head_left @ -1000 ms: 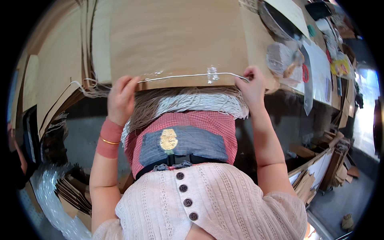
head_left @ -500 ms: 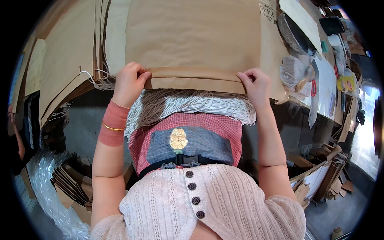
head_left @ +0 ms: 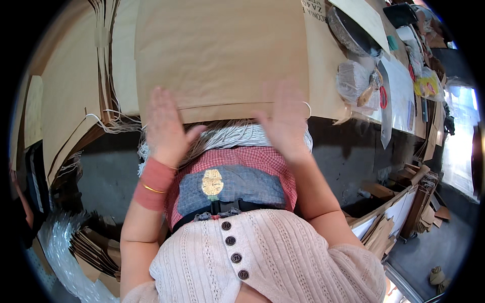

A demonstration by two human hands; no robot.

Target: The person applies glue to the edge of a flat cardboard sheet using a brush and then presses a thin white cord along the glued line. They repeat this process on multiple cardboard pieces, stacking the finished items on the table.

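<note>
A large sheet of brown paper [head_left: 222, 55], perhaps a bag, lies in front of me with a folded strip along its near edge. My left hand [head_left: 166, 123] rests at the left end of that strip, fingers stretched out and thumb apart. Over the right end is my right hand [head_left: 287, 121], smeared by motion, its fingers extended and thumb apart. Neither hand grips anything. A short loop of white cord [head_left: 308, 108] shows beside the right hand at the fold's end. Across my lap, below the paper's edge, lies a bundle of white cords [head_left: 237, 136].
Stacked brown paper pieces [head_left: 65, 76] with white cord ends stand at the left. On the right lie a dark round pan-like object [head_left: 351, 31], a plastic-wrapped bundle [head_left: 352, 81], red-handled scissors [head_left: 383, 97] and a long blade-like strip [head_left: 386, 121]. Clear plastic wrap [head_left: 65, 252] hangs at lower left.
Both hands have let go of the folded edge and opened, moving inward and flattening over the strip. The strip now lies flatter. The whole view has shifted slightly.
</note>
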